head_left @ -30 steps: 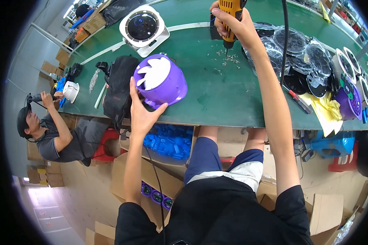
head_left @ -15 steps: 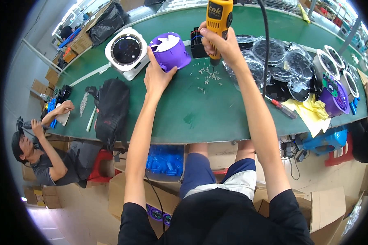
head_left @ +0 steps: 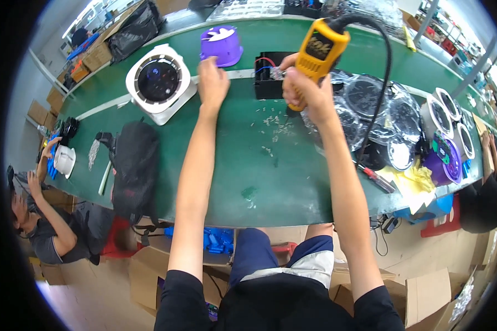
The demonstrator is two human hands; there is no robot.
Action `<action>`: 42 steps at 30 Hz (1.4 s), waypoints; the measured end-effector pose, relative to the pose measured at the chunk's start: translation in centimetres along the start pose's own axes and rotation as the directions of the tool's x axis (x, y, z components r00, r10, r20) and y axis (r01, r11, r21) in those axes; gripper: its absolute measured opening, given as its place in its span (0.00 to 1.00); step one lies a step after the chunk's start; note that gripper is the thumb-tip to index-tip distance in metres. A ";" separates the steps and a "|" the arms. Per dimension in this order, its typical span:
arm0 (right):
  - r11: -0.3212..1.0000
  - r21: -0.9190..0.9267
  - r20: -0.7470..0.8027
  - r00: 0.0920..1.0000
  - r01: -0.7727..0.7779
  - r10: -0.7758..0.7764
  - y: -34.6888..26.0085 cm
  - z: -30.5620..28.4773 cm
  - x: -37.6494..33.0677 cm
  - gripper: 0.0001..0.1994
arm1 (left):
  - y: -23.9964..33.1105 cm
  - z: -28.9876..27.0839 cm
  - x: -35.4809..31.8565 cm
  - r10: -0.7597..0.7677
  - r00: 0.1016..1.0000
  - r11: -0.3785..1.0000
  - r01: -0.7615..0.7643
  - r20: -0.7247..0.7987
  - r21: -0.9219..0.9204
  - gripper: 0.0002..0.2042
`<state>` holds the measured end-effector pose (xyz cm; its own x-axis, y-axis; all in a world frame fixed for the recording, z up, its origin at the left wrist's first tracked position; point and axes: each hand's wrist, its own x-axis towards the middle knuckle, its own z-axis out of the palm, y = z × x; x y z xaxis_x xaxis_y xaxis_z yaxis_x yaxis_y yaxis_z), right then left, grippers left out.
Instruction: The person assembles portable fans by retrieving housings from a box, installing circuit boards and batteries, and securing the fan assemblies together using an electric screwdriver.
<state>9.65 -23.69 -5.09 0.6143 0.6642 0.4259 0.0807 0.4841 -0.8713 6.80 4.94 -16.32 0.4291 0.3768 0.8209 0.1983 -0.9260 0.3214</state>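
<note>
The right hand (head_left: 306, 94) is closed around the handle of a yellow electric screwdriver (head_left: 317, 52) and holds it tip-down over the green table (head_left: 248, 165); the left hand (head_left: 212, 83) is open and grasps nothing. Nearest to the person, small screws (head_left: 273, 124) lie scattered on the table. Half a second ago the left hand was still touching the purple fan housing (head_left: 222, 45); now the housing stands alone at the far side, just beyond the fingers, so it seems to be put down and released. The left arm is stretched straight forward, palm down. The right arm is also extended, the wrist bent, with the tool near a black box with wires (head_left: 269, 80). A white square fan (head_left: 160, 83) lies to the left.
</note>
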 end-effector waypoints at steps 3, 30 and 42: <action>0.999 0.025 0.032 0.999 0.040 -0.041 0.5 -1.8 0.4 0.12 | 2.6 1.8 -0.5 0.247 0.912 0.957 -0.177 0.327 -0.229 0.10; 0.993 0.012 0.062 0.991 0.117 -0.118 0.9 0.8 0.5 0.10 | 7.3 -3.7 -6.2 0.154 0.895 0.968 -0.052 0.419 -0.246 0.17; 0.996 -0.049 0.177 0.982 0.069 -0.059 -7.1 1.6 -5.3 0.11 | 5.5 -2.8 -4.2 0.169 0.851 0.971 -0.058 0.497 -0.231 0.20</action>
<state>4.57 -29.70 -0.76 0.4595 0.7248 0.5133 0.1612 0.5003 -0.8507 3.65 -1.86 -16.72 0.8369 0.1760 0.5182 -0.0363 -0.9269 0.3735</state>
